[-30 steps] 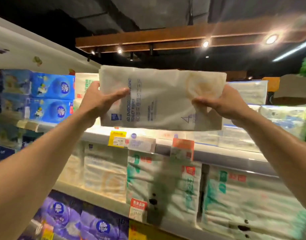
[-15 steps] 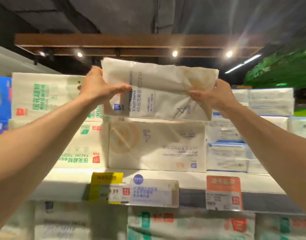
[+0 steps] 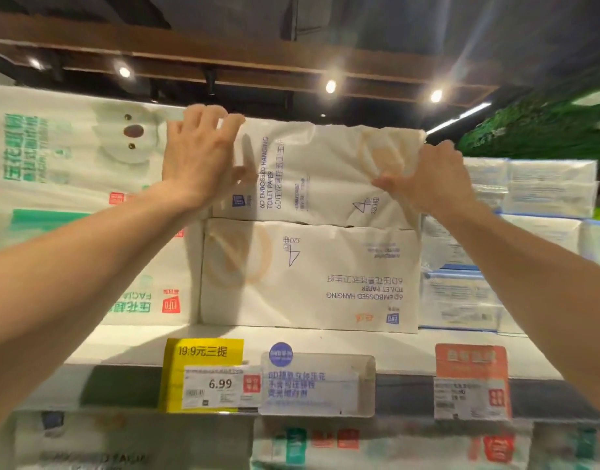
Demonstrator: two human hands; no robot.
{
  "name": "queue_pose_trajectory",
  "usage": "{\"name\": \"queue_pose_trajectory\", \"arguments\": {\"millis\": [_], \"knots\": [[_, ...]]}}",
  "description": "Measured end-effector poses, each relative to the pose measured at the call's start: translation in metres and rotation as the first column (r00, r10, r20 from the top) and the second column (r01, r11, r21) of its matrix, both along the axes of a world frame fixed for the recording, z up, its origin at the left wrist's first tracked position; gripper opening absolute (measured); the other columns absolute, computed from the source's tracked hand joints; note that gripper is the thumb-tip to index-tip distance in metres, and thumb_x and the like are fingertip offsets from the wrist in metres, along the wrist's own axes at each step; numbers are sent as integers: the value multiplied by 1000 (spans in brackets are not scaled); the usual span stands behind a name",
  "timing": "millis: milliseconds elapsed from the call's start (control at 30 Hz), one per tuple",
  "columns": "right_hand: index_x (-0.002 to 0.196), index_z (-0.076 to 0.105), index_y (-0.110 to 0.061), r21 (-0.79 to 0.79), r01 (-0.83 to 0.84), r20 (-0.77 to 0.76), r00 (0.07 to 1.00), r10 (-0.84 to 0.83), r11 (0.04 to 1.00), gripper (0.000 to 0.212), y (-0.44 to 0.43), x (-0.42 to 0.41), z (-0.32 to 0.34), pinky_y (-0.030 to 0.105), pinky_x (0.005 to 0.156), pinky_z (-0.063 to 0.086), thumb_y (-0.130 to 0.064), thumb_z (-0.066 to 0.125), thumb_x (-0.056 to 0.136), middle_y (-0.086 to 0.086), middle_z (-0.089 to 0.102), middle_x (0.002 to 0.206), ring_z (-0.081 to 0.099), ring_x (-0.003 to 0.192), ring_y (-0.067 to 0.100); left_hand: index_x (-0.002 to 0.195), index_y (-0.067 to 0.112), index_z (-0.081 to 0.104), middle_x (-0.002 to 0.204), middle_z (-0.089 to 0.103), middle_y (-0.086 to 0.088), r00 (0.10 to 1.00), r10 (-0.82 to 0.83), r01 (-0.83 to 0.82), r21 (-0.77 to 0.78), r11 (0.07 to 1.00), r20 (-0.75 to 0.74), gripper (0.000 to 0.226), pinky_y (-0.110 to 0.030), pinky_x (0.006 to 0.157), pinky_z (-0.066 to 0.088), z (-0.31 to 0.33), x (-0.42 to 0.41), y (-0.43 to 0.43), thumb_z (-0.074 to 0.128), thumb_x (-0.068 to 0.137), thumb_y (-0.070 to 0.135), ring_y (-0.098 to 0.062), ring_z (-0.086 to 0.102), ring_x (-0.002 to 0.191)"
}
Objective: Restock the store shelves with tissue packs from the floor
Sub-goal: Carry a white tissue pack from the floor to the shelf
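Note:
A white tissue pack with blue print lies on top of an identical pack that sits upside down on the top shelf. My left hand grips the upper pack's left end, fingers curled over its top corner. Gripping its right end is my right hand, thumb pinching the wrapper. Both arms reach up and forward.
Green-printed facial tissue packs fill the shelf to the left, blue-edged packs to the right. Price tags hang along the shelf's front edge. More packs sit on the shelf below. A wooden beam with spotlights runs overhead.
Both hands carried the pack forward and set it down on the upside-down pack on the top shelf. My view moved closer to the shelf.

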State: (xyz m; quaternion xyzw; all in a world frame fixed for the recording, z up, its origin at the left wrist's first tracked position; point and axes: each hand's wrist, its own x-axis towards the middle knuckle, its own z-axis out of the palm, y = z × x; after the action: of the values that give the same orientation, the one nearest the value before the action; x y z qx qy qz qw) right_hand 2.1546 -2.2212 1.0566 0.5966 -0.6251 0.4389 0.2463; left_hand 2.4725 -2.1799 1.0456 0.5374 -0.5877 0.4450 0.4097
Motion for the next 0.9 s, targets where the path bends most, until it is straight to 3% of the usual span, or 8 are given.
{"name": "queue_pose_trajectory", "arguments": {"millis": [167, 300, 433, 600, 767, 900], "knots": [[141, 33, -6, -22, 54, -68, 996, -55, 998, 106, 2, 10, 3, 54, 97, 46, -73, 74, 70, 19, 44, 134, 49, 122, 40, 138, 13, 52, 140, 48, -16, 997, 20, -22, 18, 1000, 76, 69, -53, 99, 36, 5, -3, -2, 80, 80, 39, -38, 39, 130], [135, 41, -8, -42, 3, -70, 998, -5, 999, 97, 13, 12, -3, 52, 95, 46, -67, 80, 69, 17, 46, 130, 49, 118, 38, 138, 12, 52, 140, 50, -16, 994, -71, 64, 89, 994, 78, 74, -51, 107, 33, 3, 3, 6, 78, 80, 48, -37, 40, 133], [141, 42, -10, -57, -146, -91, 986, 141, 988, 93, 30, 1, -27, 49, 100, 44, -65, 77, 74, 16, 46, 133, 48, 122, 36, 138, 13, 51, 141, 51, -14, 977, -183, 167, 143, 976, 112, 77, -50, 111, 34, -1, -3, 19, 72, 80, 59, -35, 43, 133], [148, 36, -18, 87, -183, -105, 976, 191, 979, 93, 59, -12, -47, 49, 106, 41, -70, 69, 78, 12, 43, 146, 44, 133, 32, 147, 20, 44, 152, 44, -7, 949, -296, 253, 291, 923, 112, 82, -49, 116, 33, -19, -40, 43, 70, 81, 61, -29, 38, 141], [151, 37, -23, 249, -163, -129, 971, 199, 955, 87, 108, -31, -69, 52, 113, 38, -75, 55, 84, 8, 40, 155, 39, 141, 30, 153, 28, 32, 160, 33, -2, 936, -330, 223, 516, 827, 124, 89, -45, 116, 32, -50, -79, 77, 57, 81, 74, -25, 33, 145], [154, 33, -17, 348, -119, -138, 975, 176, 930, 88, 168, -73, -93, 49, 117, 33, -74, 48, 89, 10, 35, 159, 34, 145, 31, 154, 28, 29, 161, 32, -1, 923, -375, 247, 604, 757, 93, 91, -45, 115, 34, -73, -120, 116, 51, 81, 78, -24, 35, 144]]}}
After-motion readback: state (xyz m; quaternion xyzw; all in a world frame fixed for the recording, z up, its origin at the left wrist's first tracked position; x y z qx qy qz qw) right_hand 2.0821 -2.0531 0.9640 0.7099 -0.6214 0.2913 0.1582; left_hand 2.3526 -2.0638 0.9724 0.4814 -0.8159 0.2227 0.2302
